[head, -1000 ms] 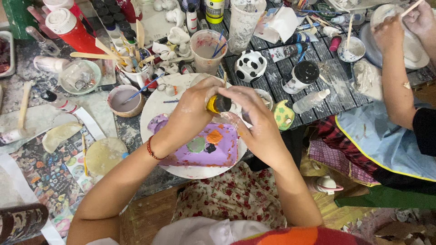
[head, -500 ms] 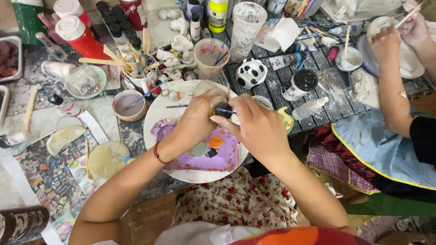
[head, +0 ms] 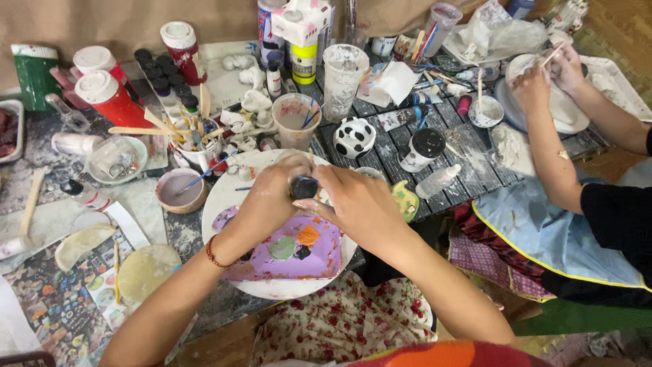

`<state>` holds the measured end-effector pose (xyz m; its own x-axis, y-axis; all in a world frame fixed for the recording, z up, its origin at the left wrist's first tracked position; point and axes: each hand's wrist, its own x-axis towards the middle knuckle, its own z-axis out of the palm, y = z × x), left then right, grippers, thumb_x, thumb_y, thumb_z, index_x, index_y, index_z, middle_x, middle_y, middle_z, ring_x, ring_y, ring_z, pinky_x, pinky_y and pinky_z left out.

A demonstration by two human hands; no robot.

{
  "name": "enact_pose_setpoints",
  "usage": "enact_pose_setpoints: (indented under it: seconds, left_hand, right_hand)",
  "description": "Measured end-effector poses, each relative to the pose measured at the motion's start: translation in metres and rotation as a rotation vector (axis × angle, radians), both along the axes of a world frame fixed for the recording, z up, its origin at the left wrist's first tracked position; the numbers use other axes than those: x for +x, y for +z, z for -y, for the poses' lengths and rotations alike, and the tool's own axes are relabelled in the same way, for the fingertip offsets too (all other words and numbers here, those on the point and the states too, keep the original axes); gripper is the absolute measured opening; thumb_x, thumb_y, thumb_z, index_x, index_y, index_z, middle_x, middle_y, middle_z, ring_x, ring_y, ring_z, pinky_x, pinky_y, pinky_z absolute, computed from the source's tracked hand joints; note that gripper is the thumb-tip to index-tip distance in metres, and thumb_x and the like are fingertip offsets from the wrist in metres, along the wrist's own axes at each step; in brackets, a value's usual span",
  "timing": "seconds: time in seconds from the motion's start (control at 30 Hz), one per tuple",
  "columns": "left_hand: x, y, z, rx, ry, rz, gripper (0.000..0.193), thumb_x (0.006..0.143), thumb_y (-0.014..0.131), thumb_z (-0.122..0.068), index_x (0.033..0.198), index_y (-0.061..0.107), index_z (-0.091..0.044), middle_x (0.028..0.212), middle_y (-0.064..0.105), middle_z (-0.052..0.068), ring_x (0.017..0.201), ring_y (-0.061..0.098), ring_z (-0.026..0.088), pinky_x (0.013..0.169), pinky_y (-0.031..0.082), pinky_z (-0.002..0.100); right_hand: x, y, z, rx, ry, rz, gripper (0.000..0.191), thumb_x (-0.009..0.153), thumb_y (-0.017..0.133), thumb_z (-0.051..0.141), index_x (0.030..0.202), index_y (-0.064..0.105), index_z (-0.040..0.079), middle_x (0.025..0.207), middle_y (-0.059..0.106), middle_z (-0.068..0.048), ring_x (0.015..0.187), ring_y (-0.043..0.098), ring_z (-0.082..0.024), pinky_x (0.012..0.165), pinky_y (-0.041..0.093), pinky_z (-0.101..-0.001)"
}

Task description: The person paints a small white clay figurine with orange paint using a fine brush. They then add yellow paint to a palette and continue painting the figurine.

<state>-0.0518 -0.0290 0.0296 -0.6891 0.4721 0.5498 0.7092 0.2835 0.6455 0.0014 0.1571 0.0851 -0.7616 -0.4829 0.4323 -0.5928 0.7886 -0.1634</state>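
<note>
My left hand (head: 268,198) and my right hand (head: 358,207) meet over a round white plate (head: 224,194). Between them they hold a small paint bottle (head: 304,187) with a dark cap; the fingers of both hands wrap it and hide most of its body. Under the hands a flat piece painted purple (head: 324,255) lies on the plate, with green, orange and dark blobs on it. A red bead bracelet (head: 212,253) circles my left wrist.
A bowl with a brush (head: 178,190), a cup of grey water (head: 296,119), a black-spotted white pot (head: 354,136), red bottles (head: 107,97) and small dark-capped jars (head: 166,81) crowd the table. At the right another person's hands (head: 549,76) work a white piece with a stick.
The view has shifted so the table sits lower in frame. My hands stay closed around the bottle and have drifted slightly down over the plate.
</note>
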Motion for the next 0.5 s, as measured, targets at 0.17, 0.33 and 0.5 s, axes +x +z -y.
enact_pose_setpoints:
  seconds: [0.17, 0.33, 0.5]
  left_hand:
    - [-0.001, 0.006, 0.002, -0.042, 0.057, 0.102, 0.027, 0.076, 0.075, -0.001, 0.101, 0.067, 0.004, 0.105, 0.069, 0.017, 0.101, 0.067, 0.040, 0.086, 0.052, 0.046]
    - [0.003, 0.008, 0.002, 0.010, 0.017, 0.056, 0.038, 0.066, 0.077, -0.002, 0.103, 0.068, 0.002, 0.106, 0.068, 0.016, 0.097, 0.066, 0.040, 0.085, 0.053, 0.045]
    - [-0.005, 0.006, 0.002, 0.024, -0.009, 0.131, 0.035, 0.074, 0.079, -0.002, 0.106, 0.067, 0.003, 0.105, 0.069, 0.016, 0.094, 0.069, 0.038, 0.082, 0.054, 0.043]
  right_hand:
    - [-0.003, 0.007, -0.006, -0.065, 0.201, -0.120, 0.044, 0.092, 0.071, 0.033, 0.127, 0.063, 0.007, 0.106, 0.071, -0.012, 0.085, 0.070, -0.030, 0.069, 0.056, -0.0399]
    - [-0.008, 0.002, 0.010, 0.093, 0.054, -0.222, 0.048, 0.090, 0.076, 0.043, 0.110, 0.062, 0.002, 0.087, 0.067, -0.009, 0.079, 0.069, -0.025, 0.062, 0.055, -0.0376]
    - [-0.020, 0.007, 0.005, 0.068, 0.091, -0.129, 0.049, 0.089, 0.076, 0.045, 0.113, 0.064, 0.005, 0.093, 0.069, -0.011, 0.082, 0.069, -0.029, 0.066, 0.056, -0.0399]
